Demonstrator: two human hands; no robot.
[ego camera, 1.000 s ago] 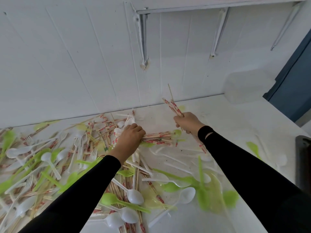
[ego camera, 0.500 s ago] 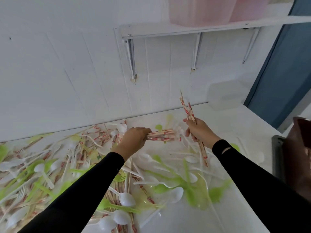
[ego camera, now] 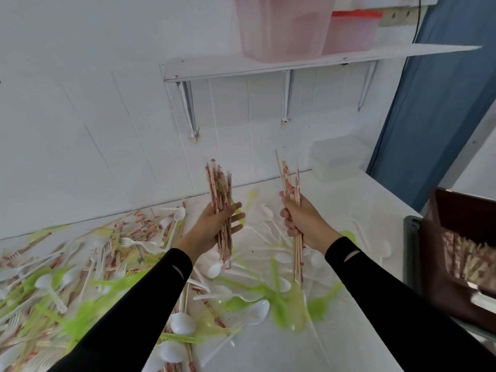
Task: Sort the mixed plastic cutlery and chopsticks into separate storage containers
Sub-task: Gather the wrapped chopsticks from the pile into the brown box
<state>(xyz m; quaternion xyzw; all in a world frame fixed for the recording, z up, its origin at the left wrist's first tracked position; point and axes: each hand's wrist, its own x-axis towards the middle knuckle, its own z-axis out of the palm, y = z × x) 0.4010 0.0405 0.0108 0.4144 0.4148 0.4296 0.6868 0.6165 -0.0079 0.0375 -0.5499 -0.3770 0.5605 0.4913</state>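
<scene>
Both hands are up over the bench (ego camera: 362,196)! The left hand (ego camera: 214,228) grips a thick bundle (ego camera: 220,189) of paper-sleeved chopsticks, near upright, fingers wrapped loosely round it. The right hand (ego camera: 303,221) has its fingers clamped tight on a thin bundle (ego camera: 289,181), also upright. The bundles are side by side and apart, above the cutlery pile (ego camera: 80,267). On the right, a brown bin (ego camera: 461,208) holds more chopsticks.

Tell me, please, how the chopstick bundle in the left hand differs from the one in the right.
The left bundle is thicker, with more sticks; the right bundle is thinner. The left bundle is mostly red-printed wrappers; the right bundle shows bare wood sticks. Both stand near upright, held above the table.
</scene>
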